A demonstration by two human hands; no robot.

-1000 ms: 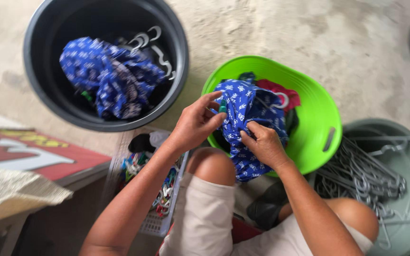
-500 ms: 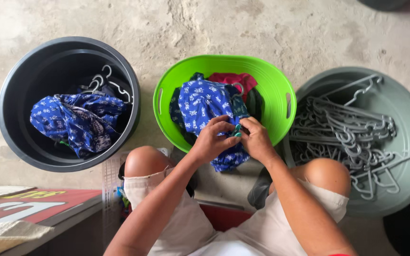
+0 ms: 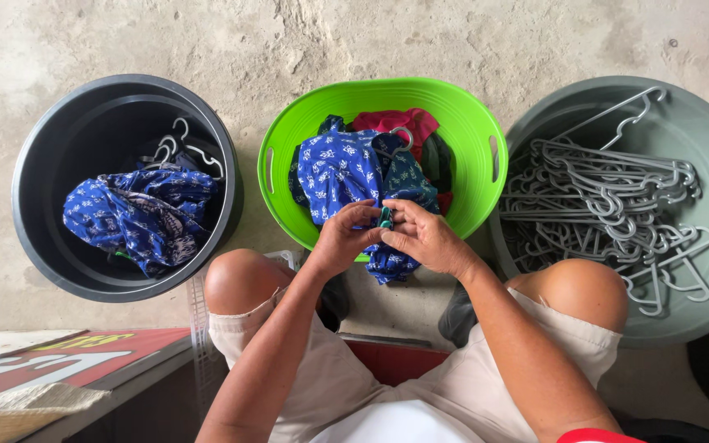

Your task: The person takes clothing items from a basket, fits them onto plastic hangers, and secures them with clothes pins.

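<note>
Both hands meet at frame centre: left hand [image 3: 345, 238] and right hand [image 3: 423, 238] pinch a small green clip [image 3: 385, 217] onto blue patterned cloth [image 3: 342, 172], which drapes over the green basket's [image 3: 473, 123] near rim, steadying it for clipping.

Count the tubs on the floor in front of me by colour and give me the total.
Black tub: 1
Bright green tub: 1
Grey-green tub: 1
Total: 3
</note>
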